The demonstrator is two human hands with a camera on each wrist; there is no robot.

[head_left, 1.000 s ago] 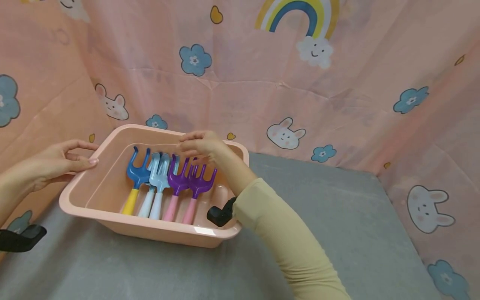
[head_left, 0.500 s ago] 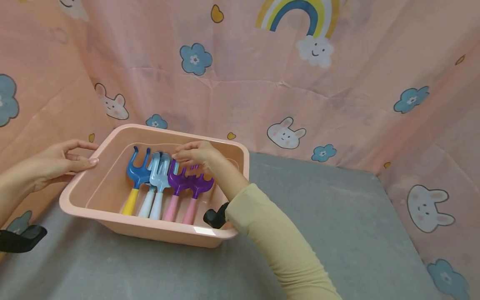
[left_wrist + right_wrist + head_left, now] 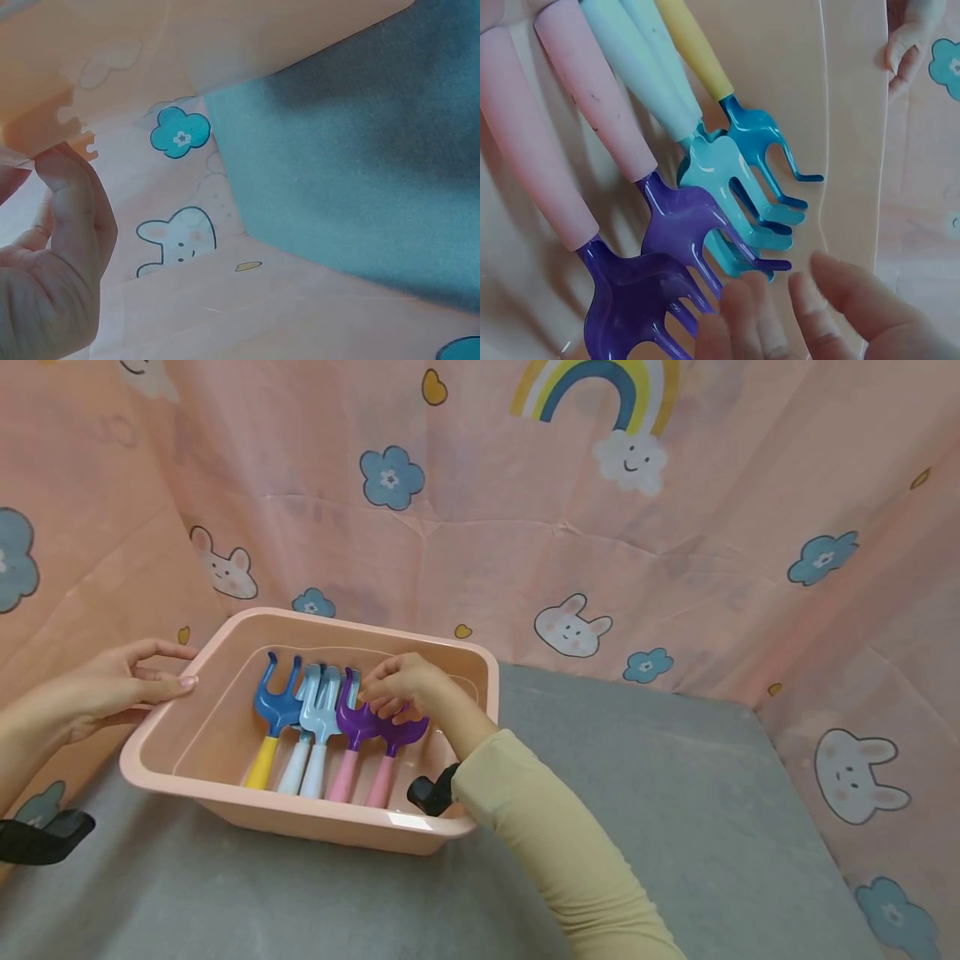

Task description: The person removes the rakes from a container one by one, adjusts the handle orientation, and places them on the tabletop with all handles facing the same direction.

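A peach plastic basin (image 3: 300,823) holds several small garden hand rakes in a row. At its left rim my left hand (image 3: 112,689) grips the edge, thumb inside and fingers outside. My right hand (image 3: 416,685) hovers inside the basin, over the tines of two purple rakes (image 3: 634,289) with pink handles. Its fingers are slightly bent and spread from the thumb; whether a fingertip touches a tine I cannot tell. Left of the purple pair lie two light blue rakes (image 3: 318,720) with pale handles, partly overlapping. Furthest left is a blue rake (image 3: 277,708) with a yellow handle.
The basin stands on a grey surface (image 3: 637,827), tilted slightly in view. Behind and at both sides hangs a pink curtain (image 3: 480,568) printed with rabbits, flowers and a rainbow. A black camera mount (image 3: 433,792) sits at the right wrist, over the basin's right end.
My right hand first shifted left over the rakes, then came down a little, its fingers now lower over the purple tines. The left hand and the basin stay put.
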